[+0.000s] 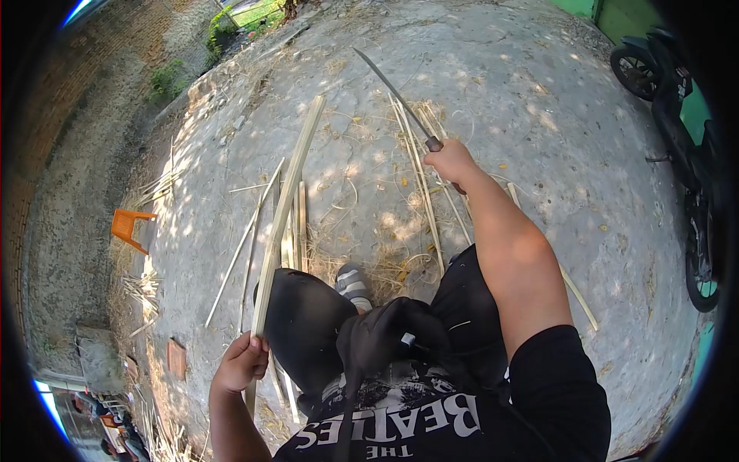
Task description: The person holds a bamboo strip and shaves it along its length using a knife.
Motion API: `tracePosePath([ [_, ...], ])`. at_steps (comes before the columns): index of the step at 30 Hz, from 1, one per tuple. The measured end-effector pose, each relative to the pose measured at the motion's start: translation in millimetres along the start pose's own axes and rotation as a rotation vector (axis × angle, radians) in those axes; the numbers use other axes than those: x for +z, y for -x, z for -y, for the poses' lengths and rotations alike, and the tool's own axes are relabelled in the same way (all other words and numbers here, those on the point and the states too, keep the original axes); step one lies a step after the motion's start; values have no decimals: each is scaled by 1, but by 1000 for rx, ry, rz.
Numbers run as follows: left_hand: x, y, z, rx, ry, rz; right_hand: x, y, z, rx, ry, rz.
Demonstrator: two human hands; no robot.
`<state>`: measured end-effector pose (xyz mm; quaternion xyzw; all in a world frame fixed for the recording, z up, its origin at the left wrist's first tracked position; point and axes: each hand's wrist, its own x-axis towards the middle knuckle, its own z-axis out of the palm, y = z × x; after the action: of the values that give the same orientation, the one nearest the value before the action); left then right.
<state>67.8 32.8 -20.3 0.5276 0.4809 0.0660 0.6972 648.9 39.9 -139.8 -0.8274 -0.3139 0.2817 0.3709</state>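
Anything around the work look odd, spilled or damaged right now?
One untidy spot: curled shavings litter the concrete beside the striped sock, with loose strips lying at odd angles nearby. It looks like messy footing, perhaps just cutting waste. The knife in the right hand shows no visible damage.

Daylight falls bright and dappled on the ground [593, 200] right of the stool [123, 222], with soft shade between the spots. The wall [61, 208] left of it bends with fisheye distortion; glare whitens the rim below it.
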Motion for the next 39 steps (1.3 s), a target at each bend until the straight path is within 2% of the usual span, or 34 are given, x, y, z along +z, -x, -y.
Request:
tracePosePath([
  [6,5,-9,-8,27,-37,31,-7,16,25,-59,-30,-11],
  [9,10,-17,-17,95,-279,-98,-10,20,26,-93,-59,-31],
  [11,4,-28,-20,280,-586,-291,-12,19,27,-85,-86,-10],
  [13,-11,-39,-28,344,-841,-411,-14,16,24,-88,-93,-8],
  [14,-13,-41,-38,268,-882,-447,-15,14,21,-89,-98,-8],
  [17,-21,-56,-47,377,-928,-532,-16,12,18,-48,-115,-22],
  [24,-4,-72,-54,403,-1002,-653,-11,0,6,-22,-294,-69],
  [30,-17,-84,-35,492,-1085,-705,-10,-2,3,-7,-342,-57],
  [35,-52,-97,-13,416,-1063,-767,-27,10,11,-28,-227,-127],
  [39,-95,-116,24,258,-1050,-786,-77,32,18,-146,-165,-313],
])
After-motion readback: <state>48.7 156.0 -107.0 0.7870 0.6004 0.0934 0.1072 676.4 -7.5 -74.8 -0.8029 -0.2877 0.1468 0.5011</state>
